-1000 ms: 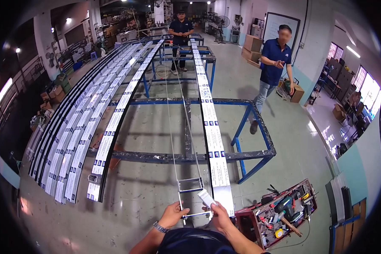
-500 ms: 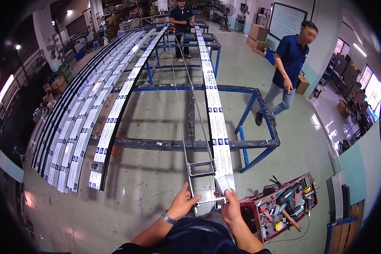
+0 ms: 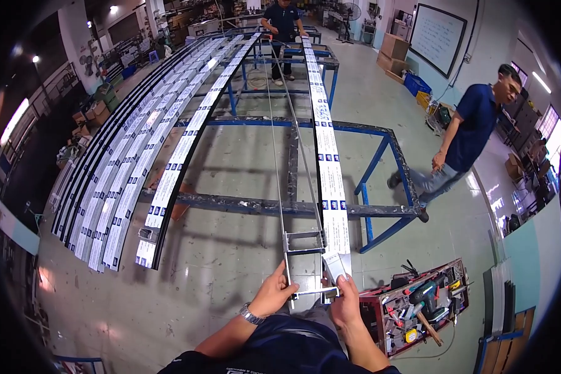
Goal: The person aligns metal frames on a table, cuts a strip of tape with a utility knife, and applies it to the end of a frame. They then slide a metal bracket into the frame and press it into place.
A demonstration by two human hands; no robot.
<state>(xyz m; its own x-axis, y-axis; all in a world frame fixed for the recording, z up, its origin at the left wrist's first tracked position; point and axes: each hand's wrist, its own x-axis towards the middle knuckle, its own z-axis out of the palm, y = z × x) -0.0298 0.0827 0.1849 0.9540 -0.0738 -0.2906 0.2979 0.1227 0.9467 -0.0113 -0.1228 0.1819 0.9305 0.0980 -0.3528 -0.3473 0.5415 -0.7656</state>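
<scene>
My left hand (image 3: 272, 292) is closed on the near left corner of a slim metal frame (image 3: 315, 292), thumb along its short crosspiece. At the right corner my right hand (image 3: 346, 302) grips the same frame, its thumb beside a flat silver plate (image 3: 335, 264). Just beyond the hands sits a rectangular metal bracket (image 3: 305, 242) between the frame's sides. Long thin rods (image 3: 275, 143) run from there toward the far end. Right of them lies a long profile covered in printed white film (image 3: 336, 230), on the blue trestles. Fingertips on the underside are hidden.
More film-covered profiles (image 3: 174, 163) lie in rows at left. Blue trestles (image 3: 380, 215) stand ahead. At lower right is a red toolbox (image 3: 417, 305) with a drill and hammer. One person (image 3: 477, 131) walks at right; another (image 3: 283, 28) stands at the far end.
The view has shifted slightly. The person at right has walked nearer and further right. The far person's hand now rests at the right profile's end. Both my hands keep their grip.
</scene>
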